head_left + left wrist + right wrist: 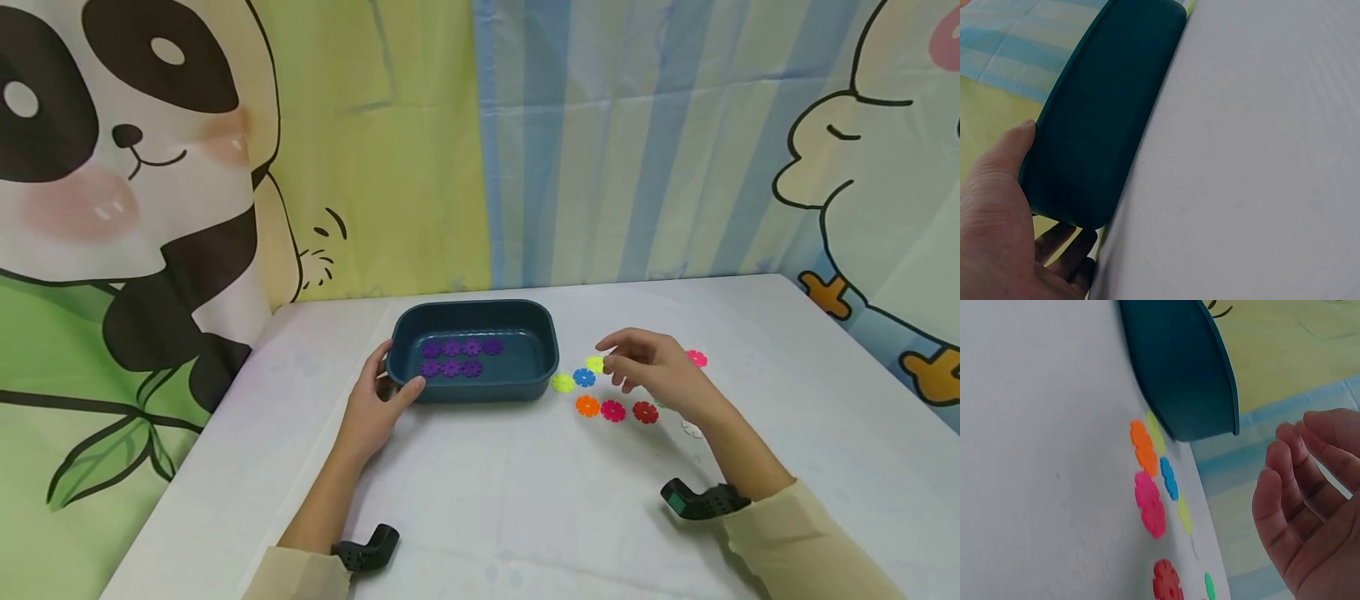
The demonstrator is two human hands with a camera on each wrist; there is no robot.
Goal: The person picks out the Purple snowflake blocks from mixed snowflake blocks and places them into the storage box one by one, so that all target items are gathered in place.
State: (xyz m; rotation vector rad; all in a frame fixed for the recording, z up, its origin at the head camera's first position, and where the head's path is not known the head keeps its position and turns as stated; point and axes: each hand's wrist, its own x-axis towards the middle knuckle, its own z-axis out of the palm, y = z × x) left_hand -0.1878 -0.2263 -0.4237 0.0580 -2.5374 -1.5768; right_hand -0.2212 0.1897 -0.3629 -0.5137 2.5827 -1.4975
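A dark teal plastic basin [480, 391] stands on the white table, with several purple snowflake discs [452, 367] laid in two rows on its floor. My left hand [374, 408] grips its left end, thumb at the near corner and fingers round the side; the left wrist view shows the thumb against the wall [1094, 119]. To the right, my right hand [652, 367] hovers over loose snowflake discs, fingers loosely bent, nothing visible between them. Near it lie an orange disc [588, 406], a pink disc [613, 411], a red disc [645, 412] and a blue disc [584, 377].
Yellow discs [562, 383] lie close to the basin's right end. Beyond the right hand are another pink disc [697, 357] and a clear disc [692, 429]; a green disc [1209, 586] shows in the right wrist view. A printed curtain [637, 167] hangs behind the table.
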